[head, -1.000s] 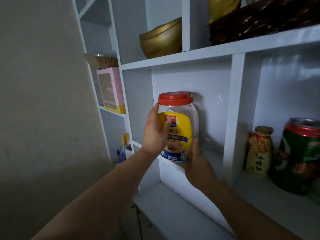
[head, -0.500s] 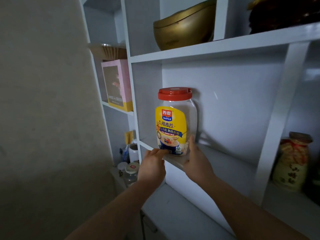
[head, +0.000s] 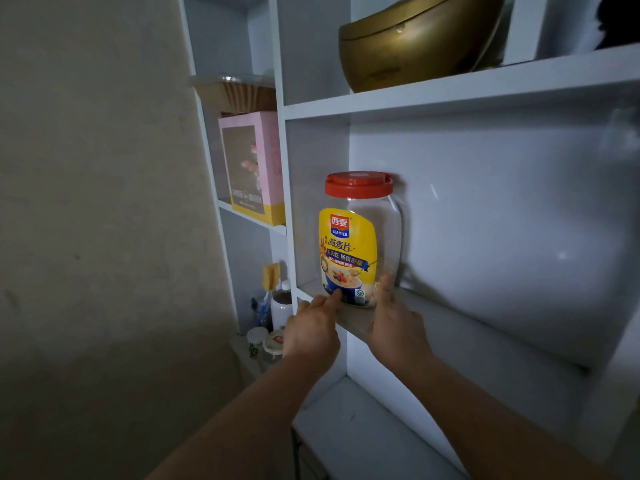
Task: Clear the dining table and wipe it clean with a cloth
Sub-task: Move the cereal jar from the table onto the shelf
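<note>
Wall (head: 97, 202): one bare grey wall, well off to the left of my left hand.
Shelf unit (head: 450, 95): one white unit with open compartments, straight ahead of both my hands and rising above them.
Bowl (head: 415, 39): one gold bowl, tilted, in the compartment high above my right hand.
Jar (head: 360, 237): one clear jar with a yellow label. It stands upright at the front left of the middle compartment, right at my fingertips and between my two hands.
Lid (head: 358, 184): one red lid, on the jar, well above my hands.
Box (head: 256, 168): one pink box with a yellow base, on a narrower shelf up and to the left of my left hand.
Left hand (head: 311, 327): fingers not closed round anything. My forefinger reaches out and touches the bottom edge of the label at the front of the jar.
Right hand (head: 394, 327): fingers straight and together, pressed flat against the jar's lower right side, gripping nothing.
Bottle (head: 281, 303): one white bottle, just left of my left hand, on a lower shelf.
Small jars (head: 274, 342): two with pale lids, side by side just below the bottle and beside my left wrist.
</note>
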A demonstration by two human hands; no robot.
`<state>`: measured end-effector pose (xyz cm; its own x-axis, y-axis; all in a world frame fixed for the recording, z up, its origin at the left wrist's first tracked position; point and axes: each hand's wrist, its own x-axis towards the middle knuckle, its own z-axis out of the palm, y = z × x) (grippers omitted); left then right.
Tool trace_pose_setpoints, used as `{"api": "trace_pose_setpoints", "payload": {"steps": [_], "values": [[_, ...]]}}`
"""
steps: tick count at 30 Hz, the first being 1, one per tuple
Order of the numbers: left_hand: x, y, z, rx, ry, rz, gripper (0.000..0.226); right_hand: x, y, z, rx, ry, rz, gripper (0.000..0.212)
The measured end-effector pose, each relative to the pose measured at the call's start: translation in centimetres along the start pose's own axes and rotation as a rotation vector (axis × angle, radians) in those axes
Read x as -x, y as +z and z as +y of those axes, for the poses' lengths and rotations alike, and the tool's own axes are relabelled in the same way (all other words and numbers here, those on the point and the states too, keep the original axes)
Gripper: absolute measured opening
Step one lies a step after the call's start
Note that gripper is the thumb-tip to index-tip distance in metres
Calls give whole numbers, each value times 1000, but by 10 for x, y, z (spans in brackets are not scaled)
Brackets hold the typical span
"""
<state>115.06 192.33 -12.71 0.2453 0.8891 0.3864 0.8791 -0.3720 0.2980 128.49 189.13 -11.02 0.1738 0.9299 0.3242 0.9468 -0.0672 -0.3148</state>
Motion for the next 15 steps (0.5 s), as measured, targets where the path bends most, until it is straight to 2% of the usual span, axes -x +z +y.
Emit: {"api": "trace_pose_setpoints", "payload": {"steps": [6,15], "values": [[-22,-7,4,-160,1,-143,69,-17,6,-5,-55,52,-17,87],[-18,-1,9,-27,-45,-119,57,-11,2,-4,-163,93,44,83]]}}
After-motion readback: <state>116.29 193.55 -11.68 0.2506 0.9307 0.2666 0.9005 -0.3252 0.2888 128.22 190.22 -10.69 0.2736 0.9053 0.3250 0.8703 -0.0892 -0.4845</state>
